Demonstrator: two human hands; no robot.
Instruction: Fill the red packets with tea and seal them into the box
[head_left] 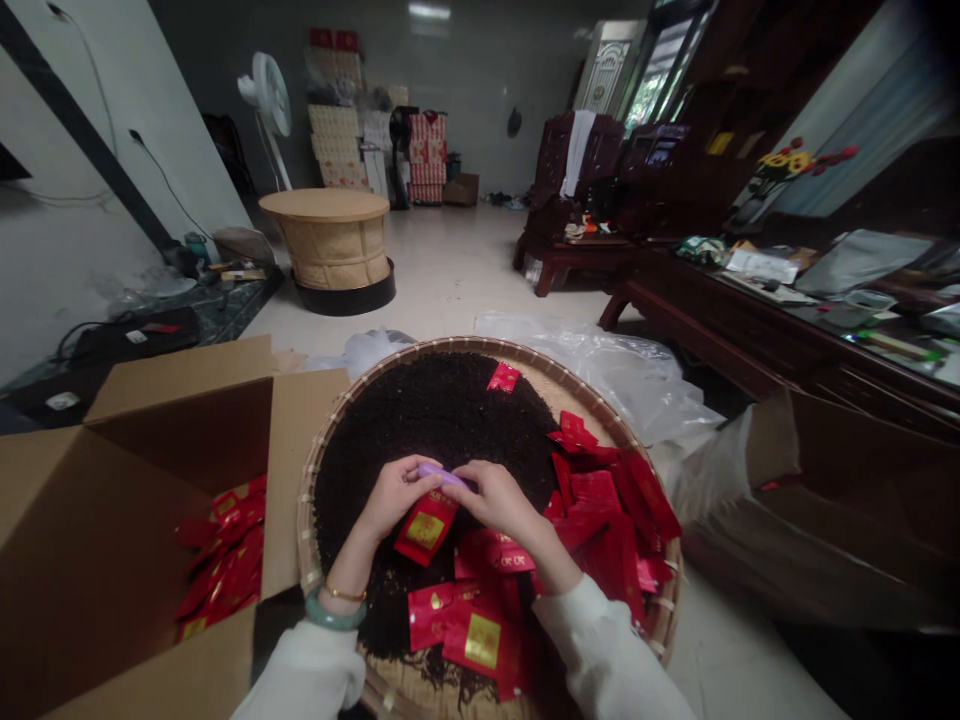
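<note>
My left hand (401,497) and my right hand (491,492) meet over a wide round bamboo tray (307,500). Between them is a narrow purple bag clip (444,475), pinched by the fingers of both hands along the top edge of a red tea packet (424,530). The packet hangs tilted below the clip, its gold square label facing me. Under the hands spreads a heap of dark loose tea leaves (405,410). Several red packets (600,500) pile up on the tray's right side, and more lie near my wrists. A small red packet (503,377) rests on the leaves.
An open cardboard box (307,430) on the left holds several red packets (229,550). Another cardboard box (840,450) stands right of the tray. Clear plastic sheeting (622,375) lies beyond it, and a dark wooden table (795,330) runs along the right.
</note>
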